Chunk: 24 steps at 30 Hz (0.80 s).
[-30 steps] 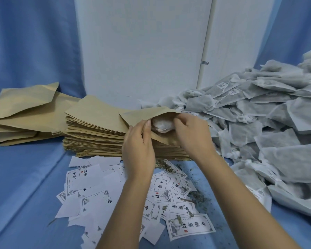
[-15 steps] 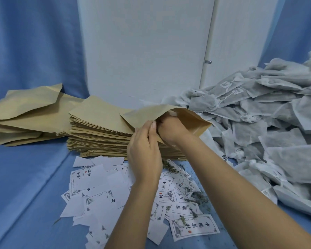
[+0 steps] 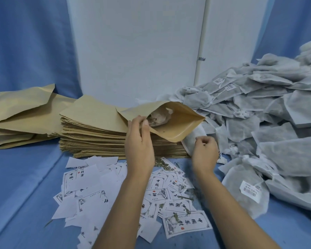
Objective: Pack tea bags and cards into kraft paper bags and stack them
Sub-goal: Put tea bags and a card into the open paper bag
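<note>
Left grip [image 3: 139, 141] pinches the mouth of an open kraft bag [image 3: 176, 126], tea bag [image 3: 160, 117] inside, atop the kraft stack [image 3: 93, 133], right grip [image 3: 204, 151] loosely curled, empty, beside the tea bag heap [image 3: 258, 114], cards [image 3: 97, 191] strewn on the blue bench [image 3: 22, 177].

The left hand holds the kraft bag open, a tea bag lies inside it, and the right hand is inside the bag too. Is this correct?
Not fully. In the head view the right hand is outside the kraft bag, below its open mouth, fingers loosely curled and holding nothing. The rest is right: the left hand holds the bag open, and a tea bag lies inside.
</note>
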### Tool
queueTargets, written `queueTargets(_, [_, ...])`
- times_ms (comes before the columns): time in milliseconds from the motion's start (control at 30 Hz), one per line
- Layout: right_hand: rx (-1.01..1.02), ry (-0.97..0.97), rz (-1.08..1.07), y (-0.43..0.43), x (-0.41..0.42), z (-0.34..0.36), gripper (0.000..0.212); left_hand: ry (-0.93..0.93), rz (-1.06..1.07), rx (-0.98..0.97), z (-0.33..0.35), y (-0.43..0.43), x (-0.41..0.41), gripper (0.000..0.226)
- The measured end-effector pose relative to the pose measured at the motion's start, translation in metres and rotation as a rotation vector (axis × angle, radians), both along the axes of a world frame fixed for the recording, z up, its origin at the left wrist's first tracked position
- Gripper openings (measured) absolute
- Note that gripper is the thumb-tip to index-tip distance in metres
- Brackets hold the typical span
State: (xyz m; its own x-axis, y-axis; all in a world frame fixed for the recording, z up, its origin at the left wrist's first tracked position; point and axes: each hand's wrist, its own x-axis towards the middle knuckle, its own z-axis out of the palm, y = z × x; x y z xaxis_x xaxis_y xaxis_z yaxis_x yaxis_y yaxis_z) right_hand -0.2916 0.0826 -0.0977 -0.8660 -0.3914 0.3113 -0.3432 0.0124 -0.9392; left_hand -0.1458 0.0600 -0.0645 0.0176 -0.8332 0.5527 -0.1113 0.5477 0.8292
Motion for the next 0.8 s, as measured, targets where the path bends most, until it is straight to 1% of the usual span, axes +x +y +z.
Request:
queueTargets(67, [0.256,0.147,0.031,-0.004,-0.009,-0.013,0.015,-0.009,0.016,-0.005,0.001,0.0,0.001,0.026])
queueTargets(133, [0.447,0.211,0.041,-0.006,-0.012,-0.02,0.03,-0.001,0.017,0.004,0.001,0.001,0.001,0.028])
queueTargets(167, [0.485,0.203,0.056,-0.007,-0.012,-0.02,0.039,0.007,0.018,0.01,0.002,0.001,0.002,0.029])
queueTargets(233, [0.489,0.163,0.112,-0.007,-0.01,-0.02,0.046,0.02,0.024,0.021,0.002,0.002,0.002,0.031])
queueTargets(300, [0.445,0.129,0.126,-0.008,-0.01,-0.02,0.05,0.029,0.023,0.025,0.002,0.002,0.002,0.03])
queueTargets(433, [0.345,0.104,0.009,-0.007,-0.01,-0.015,0.064,0.034,0.038,0.02,0.001,-0.001,0.005,0.027])
queueTargets(500, [0.386,0.102,-0.008,-0.008,-0.012,-0.017,0.07,0.04,0.053,0.018,0.002,-0.003,0.006,0.026])
queueTargets(567, [0.419,0.074,0.044,-0.007,-0.014,-0.02,0.073,0.046,0.063,0.021,0.001,-0.004,0.006,0.027])
queueTargets(633, [0.396,0.058,0.054,-0.006,-0.016,-0.021,0.072,0.046,0.067,0.021,0.0,-0.005,0.006,0.026])
queueTargets(700, [0.338,0.031,0.013,-0.006,-0.019,-0.019,0.07,0.041,0.061,0.012,0.0,-0.004,0.006,0.024])
queueTargets(733, [0.32,0.013,0.001,-0.007,-0.02,-0.017,0.065,0.039,0.056,0.009,-0.001,-0.003,0.006,0.023])
queueTargets(800, [0.345,0.021,0.01,-0.006,-0.023,-0.014,0.047,0.033,0.041,0.006,-0.001,-0.002,0.004,0.022])
